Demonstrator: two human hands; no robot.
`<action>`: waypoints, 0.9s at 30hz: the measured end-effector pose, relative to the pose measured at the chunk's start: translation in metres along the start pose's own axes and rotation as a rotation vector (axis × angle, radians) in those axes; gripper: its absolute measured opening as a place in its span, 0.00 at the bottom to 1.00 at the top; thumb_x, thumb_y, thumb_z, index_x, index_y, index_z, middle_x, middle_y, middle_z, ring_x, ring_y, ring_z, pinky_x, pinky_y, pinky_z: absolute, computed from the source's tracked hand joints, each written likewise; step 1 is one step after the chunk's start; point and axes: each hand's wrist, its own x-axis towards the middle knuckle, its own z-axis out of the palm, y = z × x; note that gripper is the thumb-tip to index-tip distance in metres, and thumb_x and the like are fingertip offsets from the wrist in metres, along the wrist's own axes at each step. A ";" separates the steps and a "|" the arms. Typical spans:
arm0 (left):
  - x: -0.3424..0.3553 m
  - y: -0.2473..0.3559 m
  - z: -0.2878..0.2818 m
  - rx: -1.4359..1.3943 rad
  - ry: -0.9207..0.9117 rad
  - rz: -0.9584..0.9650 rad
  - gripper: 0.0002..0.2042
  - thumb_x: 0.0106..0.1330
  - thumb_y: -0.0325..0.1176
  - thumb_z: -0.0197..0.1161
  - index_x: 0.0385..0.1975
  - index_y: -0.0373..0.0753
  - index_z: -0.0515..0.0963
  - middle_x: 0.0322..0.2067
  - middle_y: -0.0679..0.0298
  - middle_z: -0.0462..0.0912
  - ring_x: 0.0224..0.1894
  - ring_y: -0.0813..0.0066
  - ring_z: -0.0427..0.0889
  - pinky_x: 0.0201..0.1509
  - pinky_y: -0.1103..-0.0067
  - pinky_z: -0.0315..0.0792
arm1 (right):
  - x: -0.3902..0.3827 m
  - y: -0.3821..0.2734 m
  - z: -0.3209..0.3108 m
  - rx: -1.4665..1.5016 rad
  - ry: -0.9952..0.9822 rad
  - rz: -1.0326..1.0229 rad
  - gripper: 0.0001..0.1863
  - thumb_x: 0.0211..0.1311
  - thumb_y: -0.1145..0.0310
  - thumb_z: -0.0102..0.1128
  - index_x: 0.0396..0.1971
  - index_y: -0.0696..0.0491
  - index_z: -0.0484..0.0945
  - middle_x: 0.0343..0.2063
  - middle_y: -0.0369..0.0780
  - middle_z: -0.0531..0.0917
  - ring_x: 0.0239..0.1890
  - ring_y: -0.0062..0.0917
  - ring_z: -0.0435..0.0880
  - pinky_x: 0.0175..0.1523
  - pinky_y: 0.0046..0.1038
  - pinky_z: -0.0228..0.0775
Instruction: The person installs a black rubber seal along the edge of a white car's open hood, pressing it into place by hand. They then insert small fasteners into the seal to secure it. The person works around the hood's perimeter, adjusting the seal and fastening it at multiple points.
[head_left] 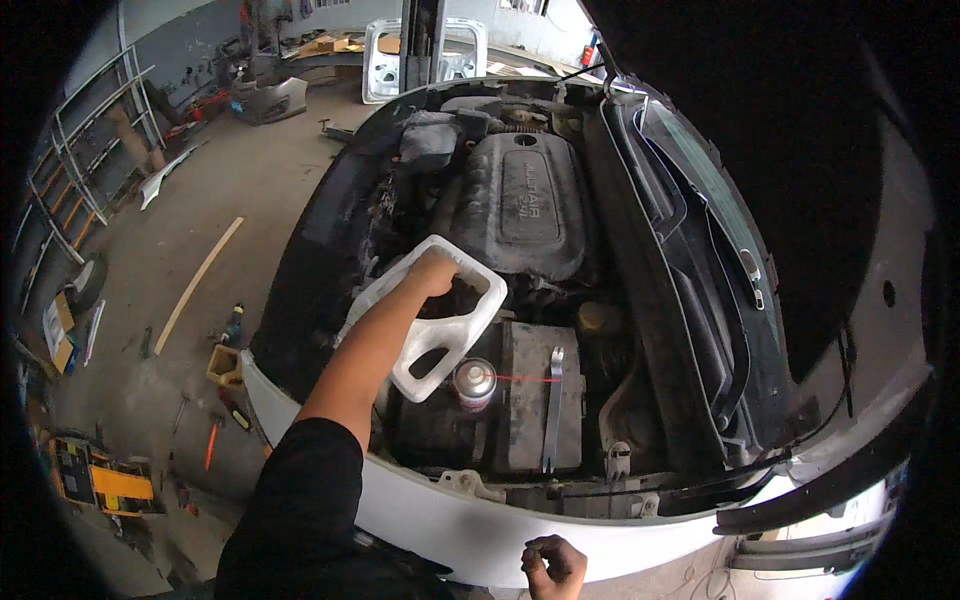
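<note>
My left hand (pixel 436 273) reaches into a white plastic jug (pixel 458 333) with its side cut open. Its fingers are hidden inside, among dark contents too unclear to name. The jug lies over the front of the engine bay, handle hole toward me. Down by the white fender (pixel 460 530), my right hand (pixel 553 567) is closed, its fingertips pinched together; whatever they hold is too small to make out. Beside the jug stands a spray can (pixel 475 384) with a thin red straw pointing right. A forked metal pry tool (pixel 553 420) rests on a dark flat cover (pixel 525 410).
The black engine cover (pixel 525 200) fills the middle of the bay. A raised hood (pixel 850 250) overhangs the right side. On the floor at left lie a wooden strip (pixel 200 285), an orange-handled tool (pixel 211 447) and a yellow-and-black case (pixel 120 482). A detached bumper (pixel 270 101) sits farther back.
</note>
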 end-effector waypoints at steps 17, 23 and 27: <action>0.019 -0.008 0.019 -0.137 0.118 -0.057 0.08 0.59 0.31 0.58 0.34 0.39 0.82 0.38 0.53 0.83 0.42 0.53 0.82 0.47 0.62 0.74 | 0.021 0.003 0.034 -0.043 0.006 0.058 0.03 0.58 0.78 0.59 0.31 0.61 0.78 0.27 0.38 0.81 0.29 0.17 0.77 0.32 0.19 0.71; -0.020 0.000 -0.049 -1.181 -0.077 -0.190 0.07 0.63 0.35 0.61 0.35 0.39 0.77 0.29 0.65 0.79 0.23 0.77 0.72 0.26 0.80 0.66 | 0.021 -0.012 0.042 -0.066 0.022 0.129 0.04 0.57 0.78 0.59 0.31 0.63 0.78 0.23 0.40 0.81 0.26 0.19 0.79 0.32 0.20 0.72; -0.054 -0.013 -0.064 -2.163 -0.294 0.167 0.05 0.67 0.28 0.55 0.40 0.42 0.74 0.25 0.70 0.73 0.17 0.83 0.60 0.19 0.85 0.56 | 0.017 -0.017 0.051 -0.024 0.037 0.110 0.05 0.56 0.77 0.59 0.31 0.63 0.80 0.21 0.38 0.81 0.24 0.18 0.80 0.32 0.20 0.72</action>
